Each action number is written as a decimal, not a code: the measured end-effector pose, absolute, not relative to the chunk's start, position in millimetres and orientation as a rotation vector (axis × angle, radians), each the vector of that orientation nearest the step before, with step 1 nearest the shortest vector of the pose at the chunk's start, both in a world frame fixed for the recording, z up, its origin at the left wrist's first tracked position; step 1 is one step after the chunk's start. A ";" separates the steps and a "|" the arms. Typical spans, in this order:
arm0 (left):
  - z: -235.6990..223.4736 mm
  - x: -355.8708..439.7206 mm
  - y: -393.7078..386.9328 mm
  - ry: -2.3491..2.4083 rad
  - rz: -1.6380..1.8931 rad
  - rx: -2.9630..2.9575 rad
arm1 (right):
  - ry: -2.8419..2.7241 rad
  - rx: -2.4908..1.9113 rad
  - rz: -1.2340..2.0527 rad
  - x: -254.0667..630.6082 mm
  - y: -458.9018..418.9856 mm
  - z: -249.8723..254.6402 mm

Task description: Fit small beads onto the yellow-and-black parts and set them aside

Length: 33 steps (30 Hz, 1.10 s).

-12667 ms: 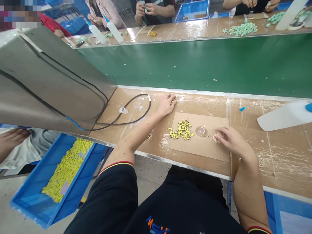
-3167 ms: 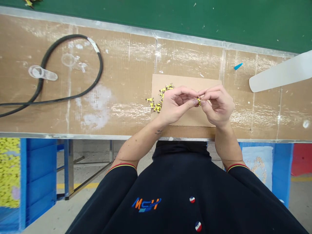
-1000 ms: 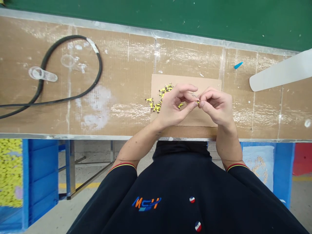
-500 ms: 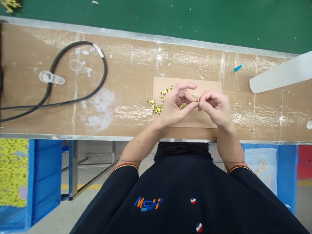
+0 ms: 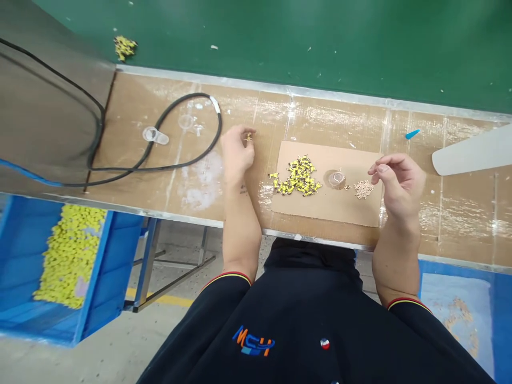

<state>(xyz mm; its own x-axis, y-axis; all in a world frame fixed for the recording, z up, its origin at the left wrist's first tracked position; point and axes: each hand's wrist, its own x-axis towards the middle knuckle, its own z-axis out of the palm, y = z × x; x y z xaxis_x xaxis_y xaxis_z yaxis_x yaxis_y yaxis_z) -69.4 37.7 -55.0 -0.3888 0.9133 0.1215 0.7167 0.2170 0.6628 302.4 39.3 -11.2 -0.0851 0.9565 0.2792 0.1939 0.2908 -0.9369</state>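
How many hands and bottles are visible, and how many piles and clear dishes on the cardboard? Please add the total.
Hands: 2 (left hand, right hand)
Bottles: 1
Piles on the cardboard: 2 (yellow pile, beige pile)
Clear dishes: 1
Total: 6

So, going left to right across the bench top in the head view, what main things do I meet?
Clear plastic piece, left hand, yellow-and-black pile, small clear container, pale bits, right hand, white bottle.

We read "MCH" lettering (image 5: 253,342) on the dark shirt (image 5: 306,314); left forearm mark (image 5: 244,189) too small to read.
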 end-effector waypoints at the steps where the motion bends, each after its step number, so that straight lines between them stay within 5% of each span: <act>1: -52.2 -71.4 35.2 2.197 0.985 1.540 | -1.543 -1.137 0.872 306.5 40.8 -10.8; 6: -33.0 -69.4 23.2 2.102 1.056 1.557 | -1.837 -1.450 0.555 339.4 51.5 -13.9; 14: -26.9 -29.2 27.7 1.671 0.521 1.926 | -2.387 -1.317 0.879 361.3 58.0 -18.5; 26: -37.6 -18.5 33.5 1.607 0.400 1.964 | -2.638 -1.275 0.991 339.1 54.7 -20.4; 33: -35.3 -16.2 34.0 1.580 0.359 1.967 | -2.827 -1.420 0.775 321.6 48.3 -13.6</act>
<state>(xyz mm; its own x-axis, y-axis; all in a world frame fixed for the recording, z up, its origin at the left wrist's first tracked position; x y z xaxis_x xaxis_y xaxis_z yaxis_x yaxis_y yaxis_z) -16.2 34.0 -35.3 0.2606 0.9541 -0.1475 0.7968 -0.1262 0.5909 321.6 48.3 -13.6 -0.6142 0.7270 -0.3070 0.7819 0.5081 -0.3612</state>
